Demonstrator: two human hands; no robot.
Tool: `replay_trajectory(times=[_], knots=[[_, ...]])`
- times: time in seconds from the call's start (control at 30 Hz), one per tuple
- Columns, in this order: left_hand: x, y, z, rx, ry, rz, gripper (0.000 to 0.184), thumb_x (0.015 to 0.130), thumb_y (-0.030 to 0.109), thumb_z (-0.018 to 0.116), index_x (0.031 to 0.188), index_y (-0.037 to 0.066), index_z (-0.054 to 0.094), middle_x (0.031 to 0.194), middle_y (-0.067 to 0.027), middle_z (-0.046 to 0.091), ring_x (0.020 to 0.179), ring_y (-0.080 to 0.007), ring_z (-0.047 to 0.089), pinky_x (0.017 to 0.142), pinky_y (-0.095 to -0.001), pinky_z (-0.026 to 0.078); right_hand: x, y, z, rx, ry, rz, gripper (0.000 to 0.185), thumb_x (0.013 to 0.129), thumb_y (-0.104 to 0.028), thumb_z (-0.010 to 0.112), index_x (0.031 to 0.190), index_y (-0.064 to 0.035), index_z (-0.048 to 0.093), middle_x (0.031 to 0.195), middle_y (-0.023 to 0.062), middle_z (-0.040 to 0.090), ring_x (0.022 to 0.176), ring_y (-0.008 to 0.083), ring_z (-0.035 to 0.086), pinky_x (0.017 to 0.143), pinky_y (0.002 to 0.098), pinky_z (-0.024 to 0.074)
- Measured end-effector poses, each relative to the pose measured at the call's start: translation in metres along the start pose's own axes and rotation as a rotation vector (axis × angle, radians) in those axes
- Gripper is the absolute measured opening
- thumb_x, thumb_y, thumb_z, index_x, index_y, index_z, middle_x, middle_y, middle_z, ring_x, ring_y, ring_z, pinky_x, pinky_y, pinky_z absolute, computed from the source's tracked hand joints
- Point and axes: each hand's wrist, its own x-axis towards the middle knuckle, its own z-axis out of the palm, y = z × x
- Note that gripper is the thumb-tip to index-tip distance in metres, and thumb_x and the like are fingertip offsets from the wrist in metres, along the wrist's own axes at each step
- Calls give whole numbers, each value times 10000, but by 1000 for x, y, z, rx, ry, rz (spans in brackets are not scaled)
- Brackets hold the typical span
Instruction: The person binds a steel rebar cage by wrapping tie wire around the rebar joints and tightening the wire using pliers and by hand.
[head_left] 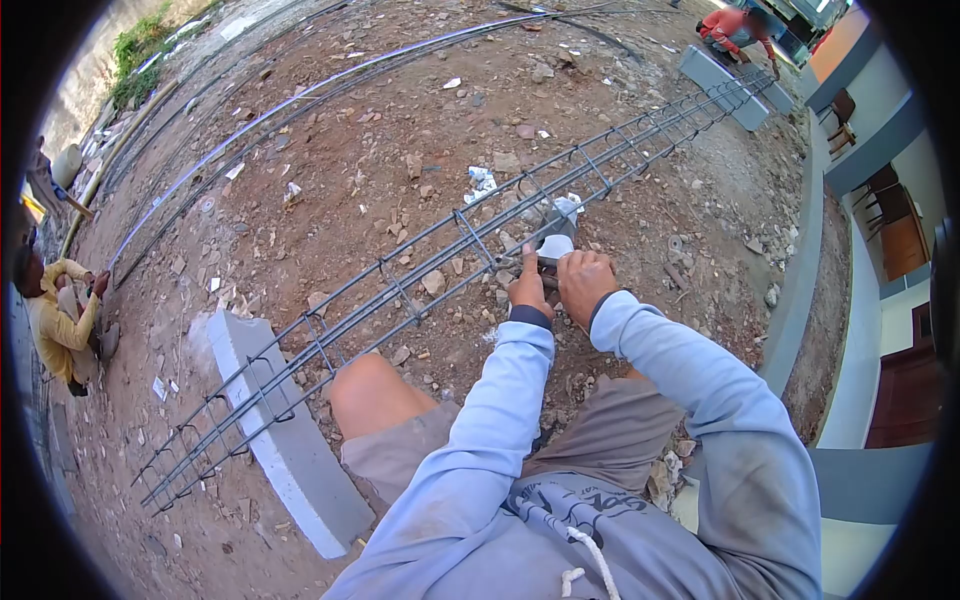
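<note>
A long rebar cage (pixel 400 285) of thin bars and square ties runs diagonally from lower left to upper right in front of my knees. At its near side, around the middle, my left hand (pixel 529 283) is closed with the thumb up, on a dark tool whose shape is mostly hidden. My right hand (pixel 586 286) is right beside it, fingers wrapped round the same dark tool. Just beyond my fingers lies a white and grey object (pixel 555 246), partly covered by my hands.
Pale blocks (pixel 285 430) (pixel 722 85) support the cage near both ends. A person in yellow (pixel 62 320) crouches at left; another in red (pixel 735 28) crouches at the far end. Long bars (pixel 300 100) lie beyond the cage. A building (pixel 880 340) stands at right.
</note>
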Motion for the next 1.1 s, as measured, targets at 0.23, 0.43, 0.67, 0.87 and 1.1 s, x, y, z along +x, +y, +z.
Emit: replay_trajectory(times=[0.23,0.43,0.67,0.87,1.1], knots=[[-5,-5,-25,-97,-297,10,537,822,549,558,1095,89,514,966,-83,599,848,-219,581,696,-390,510,33,24,-5,741,-710,-115,292,823,-240,558,914,36,588,780,158,652,754,259,663,658,376,536],[14,-13,-20,-294,-291,5,326,924,300,497,1075,12,501,914,-114,586,830,-255,581,727,-425,510,33,49,8,886,-858,-27,630,735,-557,616,951,34,592,785,170,650,758,263,662,739,370,511],[35,-10,-11,-100,-52,3,189,928,234,488,951,51,528,801,-82,595,707,-238,584,660,-416,493,-20,0,4,190,34,5,493,739,-314,622,1078,34,540,868,156,633,779,279,639,700,381,483],[-8,10,-11,-172,-113,-110,267,921,325,469,965,64,499,938,-116,575,899,-286,554,776,-502,452,-7,6,26,341,-115,24,296,795,-195,528,982,26,588,805,131,630,746,263,637,635,392,503],[-6,3,-37,46,60,77,212,907,311,497,979,113,515,916,-64,568,849,-239,567,765,-468,456,2,27,41,1491,-1015,289,300,885,-240,533,923,58,535,692,144,610,594,215,622,490,317,506]])
